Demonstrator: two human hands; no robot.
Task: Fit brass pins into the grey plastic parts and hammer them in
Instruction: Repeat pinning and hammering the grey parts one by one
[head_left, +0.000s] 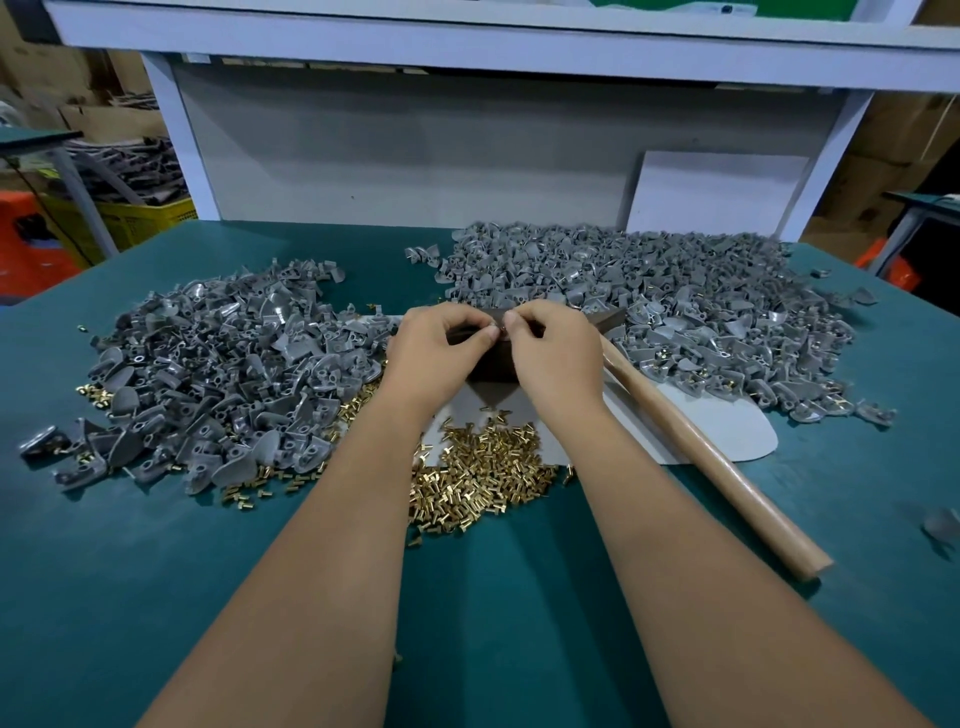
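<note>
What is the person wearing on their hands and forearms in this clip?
Nothing that shows. The left hand and right hand are bare, with no gloves, rings, watch or bands in view. Both forearms are uncovered down to the frame's bottom edge; no sleeve appears.

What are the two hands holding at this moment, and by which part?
Both the left hand and right hand pinch something small between their fingertips; it is too hidden to name.

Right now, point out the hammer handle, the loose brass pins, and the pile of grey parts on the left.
hammer handle (711, 462): head view, middle of the wooden shaft.
brass pins (483, 475): head view, centre of the loose heap between the forearms.
left pile of grey parts (223, 374): head view, middle of the pile.
</note>
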